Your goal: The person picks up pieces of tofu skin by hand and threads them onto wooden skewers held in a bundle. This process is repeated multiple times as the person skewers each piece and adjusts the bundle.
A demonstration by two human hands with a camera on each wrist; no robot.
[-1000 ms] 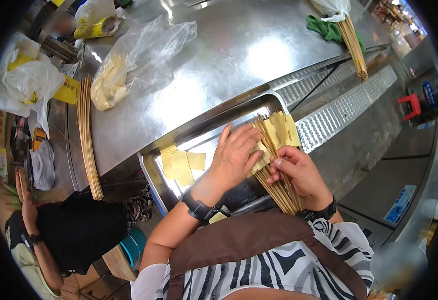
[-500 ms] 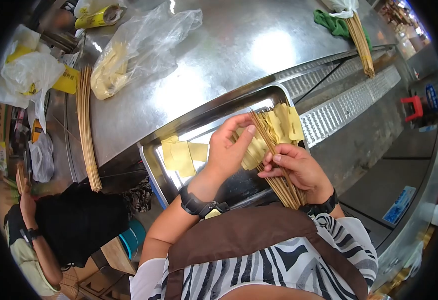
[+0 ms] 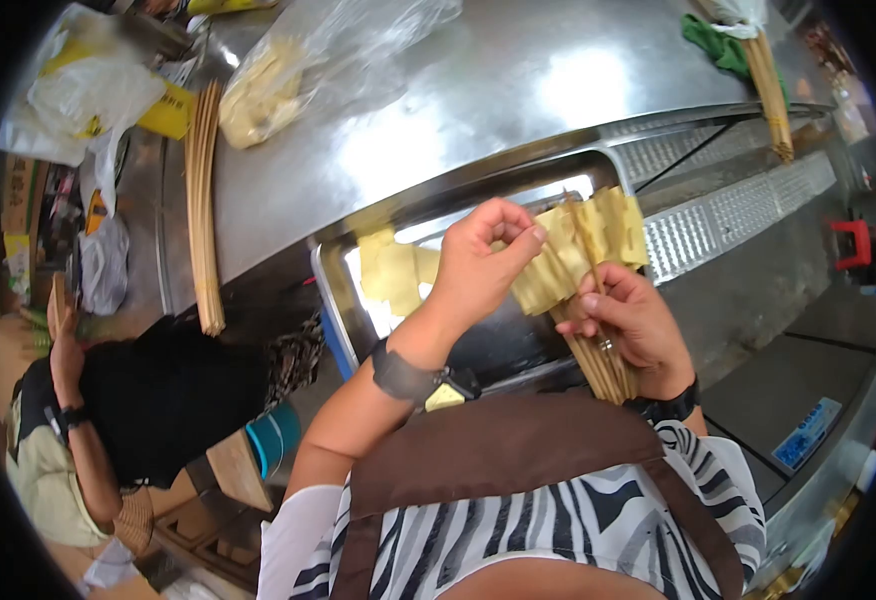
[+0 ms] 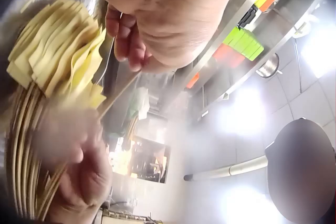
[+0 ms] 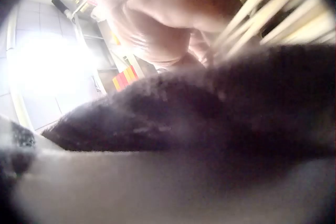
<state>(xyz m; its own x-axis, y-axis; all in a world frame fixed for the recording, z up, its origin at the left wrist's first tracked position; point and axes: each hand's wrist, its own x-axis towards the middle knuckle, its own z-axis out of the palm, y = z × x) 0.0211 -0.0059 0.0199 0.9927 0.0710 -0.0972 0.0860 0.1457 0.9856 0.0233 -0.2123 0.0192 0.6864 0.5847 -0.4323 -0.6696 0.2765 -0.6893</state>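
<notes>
My left hand (image 3: pixel 483 255) is raised over the metal tray (image 3: pixel 329 310), thumb and fingers pinching the end of a thin wooden skewer (image 4: pixel 119 95). My right hand (image 3: pixel 643 320) grips skewers at the tray's right side, thumb against its curled fingers. Below it more skewers (image 3: pixel 598 368) fan toward my apron. Thin yellow sheets (image 3: pixel 613 220), like tofu skin, sit folded in waves on the skewers' far ends. Similar loose sheets (image 3: pixel 388 270) lie in the tray's left part. In the right wrist view, a dark blurred shape hides most of the right hand's work.
The steel table holds a skewer bundle (image 3: pixel 203 210), a clear plastic bag (image 3: pixel 348 45) with pale yellow contents, and a green cloth (image 3: pixel 715 45) beside another bundle (image 3: pixel 770 100). Perforated metal (image 3: pixel 738 215) runs right of the tray. Another person's hand (image 3: pixel 66 350) is at left.
My left hand has lifted from its flat rest on the yellow sheets and drawn its fingers into a pinch. My right hand keeps holding skewers. The head view has shifted, moving the scene rightward.
</notes>
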